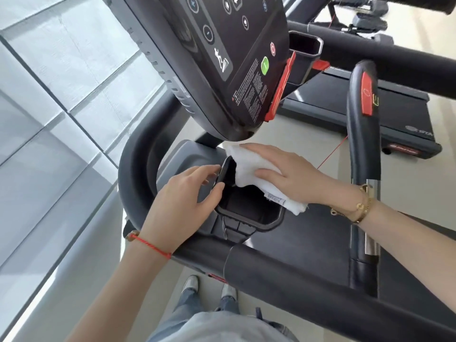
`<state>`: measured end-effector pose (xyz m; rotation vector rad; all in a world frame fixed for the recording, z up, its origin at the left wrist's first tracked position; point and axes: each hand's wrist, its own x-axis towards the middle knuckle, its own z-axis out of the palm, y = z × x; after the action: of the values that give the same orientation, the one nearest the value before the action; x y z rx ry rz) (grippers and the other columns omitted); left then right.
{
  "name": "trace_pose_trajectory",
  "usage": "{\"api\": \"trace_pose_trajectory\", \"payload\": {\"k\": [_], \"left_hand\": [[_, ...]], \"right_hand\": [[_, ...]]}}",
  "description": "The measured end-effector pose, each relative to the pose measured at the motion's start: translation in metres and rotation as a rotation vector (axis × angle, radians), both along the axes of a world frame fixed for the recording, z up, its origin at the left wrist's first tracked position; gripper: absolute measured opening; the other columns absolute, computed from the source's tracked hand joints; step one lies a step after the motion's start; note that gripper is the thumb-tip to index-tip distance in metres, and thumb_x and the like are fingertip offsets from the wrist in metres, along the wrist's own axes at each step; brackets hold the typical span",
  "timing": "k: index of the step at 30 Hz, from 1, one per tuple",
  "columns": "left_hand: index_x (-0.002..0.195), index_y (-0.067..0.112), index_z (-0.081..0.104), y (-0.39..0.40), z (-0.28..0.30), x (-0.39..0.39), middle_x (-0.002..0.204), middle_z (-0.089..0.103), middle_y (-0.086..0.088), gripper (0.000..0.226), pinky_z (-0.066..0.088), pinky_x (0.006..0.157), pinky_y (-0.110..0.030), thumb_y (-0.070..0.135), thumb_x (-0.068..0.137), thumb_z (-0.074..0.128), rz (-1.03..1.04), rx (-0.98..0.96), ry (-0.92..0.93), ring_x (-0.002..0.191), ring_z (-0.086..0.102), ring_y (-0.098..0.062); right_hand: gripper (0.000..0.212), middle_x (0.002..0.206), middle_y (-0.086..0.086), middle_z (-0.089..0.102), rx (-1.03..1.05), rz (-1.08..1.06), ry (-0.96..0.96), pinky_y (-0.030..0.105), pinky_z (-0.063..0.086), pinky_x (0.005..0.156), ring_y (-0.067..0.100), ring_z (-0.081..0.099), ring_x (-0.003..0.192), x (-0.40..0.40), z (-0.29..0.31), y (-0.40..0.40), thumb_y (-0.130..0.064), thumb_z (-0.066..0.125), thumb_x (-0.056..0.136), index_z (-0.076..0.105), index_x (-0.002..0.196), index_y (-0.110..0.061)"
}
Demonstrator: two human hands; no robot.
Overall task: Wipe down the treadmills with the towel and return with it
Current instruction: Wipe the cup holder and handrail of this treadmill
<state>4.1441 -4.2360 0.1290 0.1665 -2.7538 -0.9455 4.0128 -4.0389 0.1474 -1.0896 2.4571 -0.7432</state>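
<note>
A black treadmill console (237, 58) with lit icons and a green button tilts above a dark tray pocket (249, 208). My right hand (283, 174) lies flat on a white towel (249, 169) and presses it against the pocket's upper rim, just under the console. A corner of the towel with its label hangs over the pocket's right edge. My left hand (182, 198) pinches a thin black object (223, 172) standing on edge at the pocket's left rim, between thumb and fingers.
A padded handlebar (320, 297) crosses in front of me and curves up the left side. A right grip with a red button (365, 95) stands upright. A second treadmill deck (370, 104) lies beyond. Glass wall panels fill the left.
</note>
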Motion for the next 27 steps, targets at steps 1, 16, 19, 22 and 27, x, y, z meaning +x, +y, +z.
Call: {"api": "trace_pose_trajectory", "payload": {"k": [1, 16, 19, 22, 27], "left_hand": [[0.129, 0.028, 0.06, 0.0, 0.0, -0.001, 0.111, 0.066, 0.016, 0.039, 0.051, 0.088, -0.023, 0.04, 0.092, 0.055, -0.01, -0.004, 0.0, 0.097, 0.061, 0.001], [0.136, 0.028, 0.053, -0.02, -0.007, -0.041, 0.105, 0.057, 0.017, 0.051, 0.048, 0.088, -0.02, 0.046, 0.088, 0.053, -0.255, -0.005, -0.006, 0.094, 0.058, 0.003], [0.136, 0.028, 0.053, -0.023, -0.01, -0.048, 0.105, 0.059, 0.015, 0.054, 0.05, 0.092, -0.025, 0.049, 0.087, 0.051, -0.315, 0.01, -0.007, 0.097, 0.057, 0.002], [0.136, 0.031, 0.052, -0.027, -0.012, -0.055, 0.105, 0.062, 0.013, 0.054, 0.05, 0.09, -0.025, 0.052, 0.086, 0.05, -0.36, 0.016, -0.014, 0.098, 0.054, 0.003], [0.133, 0.03, 0.053, -0.03, -0.017, -0.06, 0.1, 0.058, 0.021, 0.052, 0.041, 0.085, -0.008, 0.053, 0.087, 0.05, -0.401, 0.021, 0.008, 0.091, 0.051, 0.017]], "right_hand": [[0.047, 0.141, -0.011, 0.048, -0.007, -0.06, -0.016, 0.031, 0.036, 0.099, 0.014, 0.048, 0.122, 0.005, -0.001, 0.005, -0.029, 0.045, 0.101, 0.032, 0.144, -0.04], [0.033, 0.115, 0.004, 0.059, -0.139, -0.623, -0.224, 0.032, 0.042, 0.079, 0.022, 0.056, 0.102, 0.039, 0.001, -0.008, -0.031, 0.048, 0.1, 0.045, 0.131, -0.02], [0.043, 0.128, 0.003, 0.048, -0.254, -0.772, -0.22, 0.03, 0.038, 0.086, 0.019, 0.049, 0.109, 0.069, -0.007, -0.01, -0.024, 0.048, 0.1, 0.033, 0.14, -0.023], [0.056, 0.138, -0.003, 0.037, -0.386, -0.845, -0.279, 0.029, 0.036, 0.096, 0.016, 0.043, 0.12, 0.1, -0.012, -0.014, -0.02, 0.047, 0.099, 0.019, 0.146, -0.031], [0.048, 0.133, -0.001, 0.047, -0.245, -0.836, -0.267, 0.034, 0.043, 0.098, 0.021, 0.05, 0.116, 0.073, 0.002, -0.015, -0.026, 0.045, 0.101, 0.028, 0.146, -0.027]]}}
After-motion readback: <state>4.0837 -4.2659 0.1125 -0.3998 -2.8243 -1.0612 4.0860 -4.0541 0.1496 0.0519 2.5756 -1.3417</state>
